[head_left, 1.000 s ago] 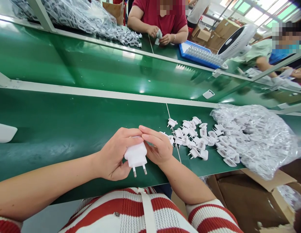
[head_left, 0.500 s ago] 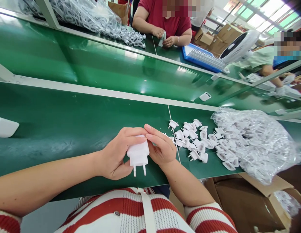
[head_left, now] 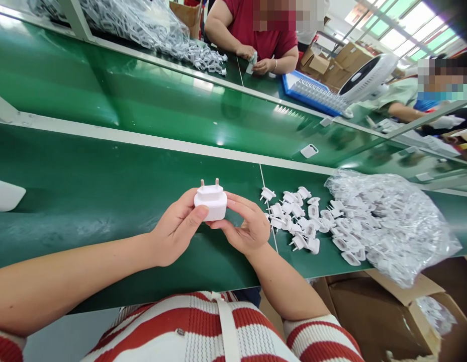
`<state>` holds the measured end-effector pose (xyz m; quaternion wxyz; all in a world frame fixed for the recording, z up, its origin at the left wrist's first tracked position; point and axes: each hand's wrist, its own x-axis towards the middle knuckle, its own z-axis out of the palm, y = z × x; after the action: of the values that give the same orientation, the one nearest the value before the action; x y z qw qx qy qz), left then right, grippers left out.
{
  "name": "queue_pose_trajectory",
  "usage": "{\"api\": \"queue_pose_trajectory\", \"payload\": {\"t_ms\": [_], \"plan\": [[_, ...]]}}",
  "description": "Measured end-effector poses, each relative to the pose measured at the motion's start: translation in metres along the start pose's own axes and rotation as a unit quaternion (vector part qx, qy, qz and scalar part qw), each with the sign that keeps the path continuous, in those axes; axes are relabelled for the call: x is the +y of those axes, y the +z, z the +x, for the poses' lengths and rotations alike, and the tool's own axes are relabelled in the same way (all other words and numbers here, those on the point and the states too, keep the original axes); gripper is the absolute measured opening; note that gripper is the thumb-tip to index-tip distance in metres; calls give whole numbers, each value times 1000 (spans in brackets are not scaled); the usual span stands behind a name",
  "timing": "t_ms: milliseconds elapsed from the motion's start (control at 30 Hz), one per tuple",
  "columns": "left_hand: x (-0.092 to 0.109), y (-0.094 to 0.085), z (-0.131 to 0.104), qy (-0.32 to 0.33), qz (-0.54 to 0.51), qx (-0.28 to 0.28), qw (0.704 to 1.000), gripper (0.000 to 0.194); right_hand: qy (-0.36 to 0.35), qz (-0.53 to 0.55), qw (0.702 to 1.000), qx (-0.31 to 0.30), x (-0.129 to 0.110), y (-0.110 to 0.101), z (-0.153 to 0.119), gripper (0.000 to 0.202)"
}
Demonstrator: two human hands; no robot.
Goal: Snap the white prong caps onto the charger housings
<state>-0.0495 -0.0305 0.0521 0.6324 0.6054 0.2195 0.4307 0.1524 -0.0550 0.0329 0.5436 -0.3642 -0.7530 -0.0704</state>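
A white two-pin plug adapter (head_left: 211,203) is held above the green table, its two metal pins pointing up and away from me. My left hand (head_left: 179,223) grips its left side, thumb on the front face. On the other side, my right hand (head_left: 248,221) closes round the adapter's right edge and underside, with fingertips touching it. Right of my hands lies a loose pile of white plug pieces (head_left: 301,213), beside a clear plastic bag (head_left: 410,221) full of similar pieces.
A white object (head_left: 6,195) lies at the far left. Beyond the pale rail (head_left: 143,143), a small white part (head_left: 309,151) sits on a green surface. Across from me, a person in red (head_left: 252,30) handles a part near a blue tray (head_left: 312,94). Open cardboard box (head_left: 425,322) lower right.
The adapter has turned over: its pins pointed down towards me and now point up. My hands have shifted round it, with my left thumb now on its front.
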Motion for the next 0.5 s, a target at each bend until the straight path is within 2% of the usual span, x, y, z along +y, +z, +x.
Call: {"api": "queue_pose_trajectory", "payload": {"t_ms": [200, 400, 500], "plan": [[-1, -1, -1, -2, 1, 5, 1000, 39, -5, 10, 1000, 3, 1, 0, 0, 61], [-4, -2, -2, -27, 5, 20, 999, 46, -2, 25, 1000, -6, 0, 0, 0, 73], [-4, -3, -1, -42, -2, 24, 999, 49, -2, 10, 1000, -5, -1, 0, 1, 67]]}}
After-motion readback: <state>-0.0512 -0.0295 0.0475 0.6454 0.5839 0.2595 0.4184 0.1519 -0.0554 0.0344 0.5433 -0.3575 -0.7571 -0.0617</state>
